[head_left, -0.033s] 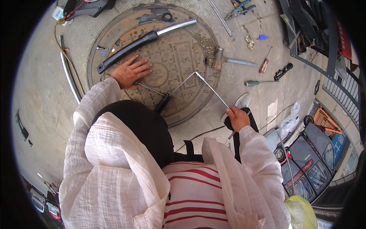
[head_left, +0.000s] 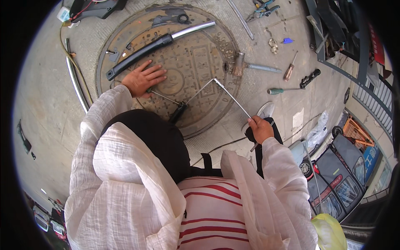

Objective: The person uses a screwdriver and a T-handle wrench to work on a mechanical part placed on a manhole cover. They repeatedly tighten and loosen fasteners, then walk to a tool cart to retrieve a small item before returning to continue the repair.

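Note:
My left hand (head_left: pixel 145 80) lies with fingers spread on the manhole cover (head_left: pixel 175 50), its thumb side over the handle of a thin screwdriver (head_left: pixel 164 95) whose shaft reaches to a black cylindrical part (head_left: pixel 178 111). My right hand (head_left: pixel 259 130) is closed on a long steel bar (head_left: pixel 233 98), which is joined at a bend to a thinner rod (head_left: pixel 199 89) running down to the top of that black part. Above my left hand lies a black and chrome fork tube (head_left: pixel 160 41). A hammer (head_left: pixel 238 64) lies at the right of the cover.
Screwdrivers (head_left: pixel 288 71), pliers (head_left: pixel 262 8), a blue piece (head_left: pixel 287 40) and metal tubes (head_left: pixel 73 73) lie around the cover. A dark metal frame (head_left: pixel 350 62) stands upper right. A grey vehicle (head_left: pixel 337 175) and orange crate (head_left: pixel 356 133) are at lower right. My shoe (head_left: pixel 265 110) rests beside the cover.

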A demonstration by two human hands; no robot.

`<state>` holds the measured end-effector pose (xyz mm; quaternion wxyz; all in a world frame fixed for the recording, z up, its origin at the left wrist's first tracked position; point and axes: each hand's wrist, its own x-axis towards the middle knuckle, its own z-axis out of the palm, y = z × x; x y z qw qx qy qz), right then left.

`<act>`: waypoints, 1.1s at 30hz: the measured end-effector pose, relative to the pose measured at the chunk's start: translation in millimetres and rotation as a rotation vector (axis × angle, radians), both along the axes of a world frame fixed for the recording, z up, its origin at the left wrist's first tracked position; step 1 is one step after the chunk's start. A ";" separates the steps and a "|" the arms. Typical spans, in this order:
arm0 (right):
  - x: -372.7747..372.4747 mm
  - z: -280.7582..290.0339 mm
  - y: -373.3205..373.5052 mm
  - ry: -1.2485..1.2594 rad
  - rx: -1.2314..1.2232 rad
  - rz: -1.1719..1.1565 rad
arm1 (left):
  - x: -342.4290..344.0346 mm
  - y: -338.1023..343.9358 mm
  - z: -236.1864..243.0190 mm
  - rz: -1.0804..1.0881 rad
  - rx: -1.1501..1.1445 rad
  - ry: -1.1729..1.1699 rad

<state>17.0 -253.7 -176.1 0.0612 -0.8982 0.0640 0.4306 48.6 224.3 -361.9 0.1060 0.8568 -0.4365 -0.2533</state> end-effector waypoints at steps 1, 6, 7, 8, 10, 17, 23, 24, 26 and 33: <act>1.2 1.4 -0.4 0.006 0.002 -0.002 | -0.5 0.0 0.2 0.002 -0.004 -0.002; -7.8 12.1 -12.3 0.028 -0.035 -0.038 | -1.6 1.2 3.7 0.004 0.017 0.018; -14.9 9.0 -19.3 0.032 -0.057 -0.050 | -1.2 0.9 4.0 0.005 0.018 0.020; -23.6 4.5 -27.2 0.036 -0.082 -0.065 | -0.5 -0.1 3.8 0.004 0.016 0.022; -47.4 -19.5 -45.2 0.039 -0.021 -0.120 | -0.4 -0.4 3.2 -0.003 0.023 0.016; -51.5 -94.4 -16.5 -0.142 -0.027 0.016 | 0.9 -1.9 3.3 -0.018 0.058 0.010; 46.1 -141.6 93.4 -0.268 0.295 -0.087 | -0.3 -0.2 1.4 -0.014 0.045 -0.002; 56.2 -145.7 107.0 -0.170 0.208 -0.036 | 0.5 -0.3 1.4 -0.015 0.048 -0.007; 66.7 -155.6 115.4 -0.060 0.093 0.042 | 1.0 -3.6 3.7 -0.014 0.049 -0.013; 75.3 -163.3 117.6 -0.034 0.186 -0.087 | 0.9 0.2 2.9 -0.006 0.049 0.020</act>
